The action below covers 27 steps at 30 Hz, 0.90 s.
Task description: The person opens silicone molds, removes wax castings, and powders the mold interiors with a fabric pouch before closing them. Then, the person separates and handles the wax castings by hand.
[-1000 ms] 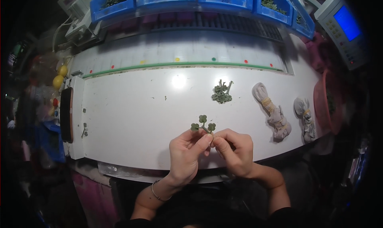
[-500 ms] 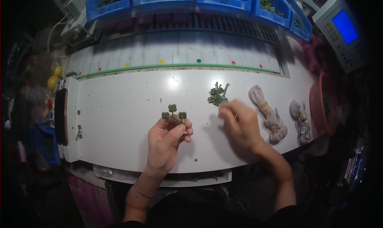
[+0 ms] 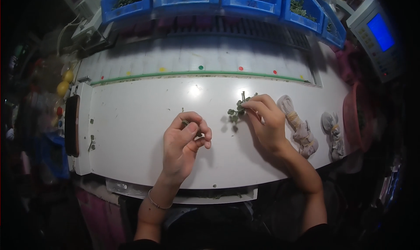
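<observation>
My left hand [image 3: 177, 149] is raised over the white work table with its fingers curled round a small green sprig [image 3: 199, 133]. Most of that sprig is hidden behind the fingers and thumb. To its right, my right hand [image 3: 270, 124] pinches at a small bunch of green sprigs [image 3: 236, 112] with round leaves and pale cut stems. The thumb and fingertips meet at the bunch's right side. A shadow falls below the bunch, and I cannot tell whether all of it is lifted off the table.
Two tied grey-white cloth bundles [image 3: 299, 130] [image 3: 334, 138] and a pink basin [image 3: 355, 116] are at the right. Beyond the white table [image 3: 131, 132] runs a conveyor strip [image 3: 175, 57] with coloured dots. Blue bins [image 3: 256, 5] of greenery and a blue-screened device [image 3: 379, 33] stand behind.
My right hand has closed on the sprig bunch. My left fingers have curled over the sprig that stood up from them. The conveyor's coloured dots have shifted left.
</observation>
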Available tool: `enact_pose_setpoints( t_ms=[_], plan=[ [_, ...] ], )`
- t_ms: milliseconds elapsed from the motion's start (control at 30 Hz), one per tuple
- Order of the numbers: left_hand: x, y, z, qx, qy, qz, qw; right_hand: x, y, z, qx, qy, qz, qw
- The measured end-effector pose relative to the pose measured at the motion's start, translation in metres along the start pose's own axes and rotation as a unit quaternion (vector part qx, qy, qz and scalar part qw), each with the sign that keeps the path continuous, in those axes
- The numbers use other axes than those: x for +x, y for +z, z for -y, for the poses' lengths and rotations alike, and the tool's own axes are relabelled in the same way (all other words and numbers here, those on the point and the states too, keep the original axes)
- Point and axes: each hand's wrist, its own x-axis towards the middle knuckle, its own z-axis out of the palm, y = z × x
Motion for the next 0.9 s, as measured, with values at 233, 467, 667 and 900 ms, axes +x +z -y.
enact_pose_setpoints(
  t_ms=[233,467,667,900],
  plan=[
    [-0.007,0.014,0.000,0.068,-0.113,-0.027,0.991,-0.014,-0.007,0.036,0.001,-0.203,-0.086,0.975],
    [-0.016,0.030,-0.005,0.157,-0.063,0.008,0.986,-0.018,-0.010,0.053,-0.019,-0.233,-0.072,0.970],
    [-0.028,0.038,-0.010,0.312,0.091,-0.014,0.946,-0.014,-0.027,0.076,0.117,-0.080,-0.043,0.989],
    [-0.035,0.047,-0.020,0.526,0.276,0.014,0.805,-0.010,-0.026,0.088,0.039,-0.153,-0.054,0.986]
  ],
)
